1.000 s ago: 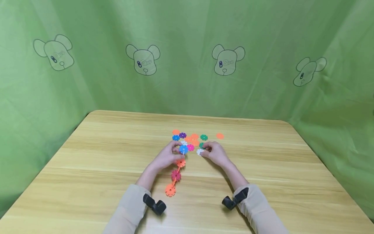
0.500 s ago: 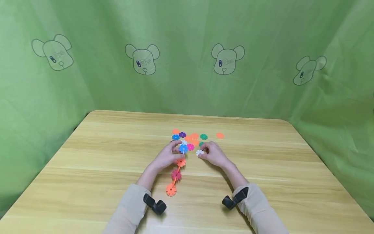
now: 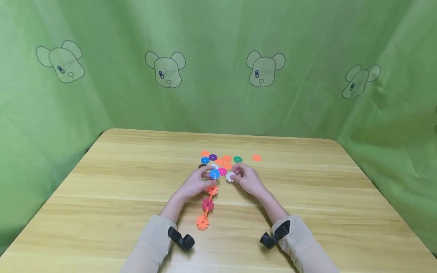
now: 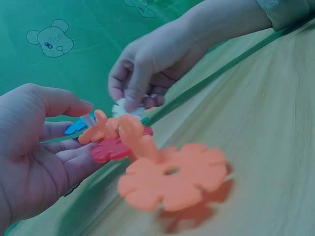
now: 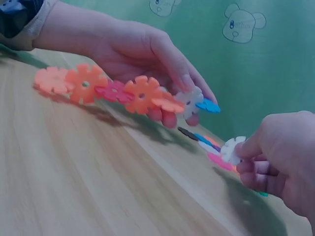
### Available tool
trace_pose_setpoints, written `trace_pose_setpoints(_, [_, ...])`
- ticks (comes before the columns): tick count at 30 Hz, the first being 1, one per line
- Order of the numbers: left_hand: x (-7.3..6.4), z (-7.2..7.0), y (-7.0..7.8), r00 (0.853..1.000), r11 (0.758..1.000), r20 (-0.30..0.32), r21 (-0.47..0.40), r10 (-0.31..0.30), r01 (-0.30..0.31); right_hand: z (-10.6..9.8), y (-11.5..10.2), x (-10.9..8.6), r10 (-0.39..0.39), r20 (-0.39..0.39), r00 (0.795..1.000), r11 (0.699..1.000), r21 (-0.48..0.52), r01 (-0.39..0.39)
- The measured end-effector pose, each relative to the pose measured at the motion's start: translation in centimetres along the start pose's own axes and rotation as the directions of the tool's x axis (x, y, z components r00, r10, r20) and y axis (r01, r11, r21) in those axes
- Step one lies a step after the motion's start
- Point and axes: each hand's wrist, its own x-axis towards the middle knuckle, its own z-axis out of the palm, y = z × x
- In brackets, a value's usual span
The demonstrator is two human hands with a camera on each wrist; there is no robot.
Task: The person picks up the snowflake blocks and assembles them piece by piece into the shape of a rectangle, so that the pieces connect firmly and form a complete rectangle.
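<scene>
My left hand (image 3: 195, 184) holds a chain of interlocked plastic snowflake discs, its thumb pinching the white disc (image 5: 192, 101) near the far end. A blue disc (image 3: 214, 174) forms that end. Back toward me the chain runs through orange and dark pink discs (image 3: 208, 205) to an orange disc (image 4: 194, 169), whose shadow falls on the table below. Between thumb and fingers my right hand (image 3: 250, 179) pinches a loose white snowflake disc (image 5: 231, 150). This disc stands just right of the blue one, with a gap between them.
Beyond the hands, loose snowflake discs lie on the wooden table (image 3: 307, 178): orange (image 3: 227, 159), purple (image 3: 213, 157), blue (image 3: 205, 160), pink (image 3: 222, 171) and green (image 3: 238, 159). One orange disc (image 3: 257, 157) lies apart at right. A green curtain (image 3: 218, 106) hangs behind.
My right hand has brought the white disc left and slightly up, nearer the blue disc, tilting it more upright. The chain's near end has swung a little right. My left hand stays almost still.
</scene>
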Motion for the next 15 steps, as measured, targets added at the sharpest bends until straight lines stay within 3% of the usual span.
trace_pose_setpoints(5, [-0.1, 0.2, 0.2, 1.000, 1.000, 0.002, -0.029, 0.001, -0.001, 0.3, -0.7, -0.2, 0.002, -0.040, 0.999, 0.992, 0.127, 0.003])
trace_pose_setpoints(15, [0.1, 0.4, 0.1, 1.000, 0.999, -0.020, -0.049, -0.014, 0.013, 1.1, -1.1, -0.6, -0.045, -0.054, 0.998, 0.980, 0.189, 0.054])
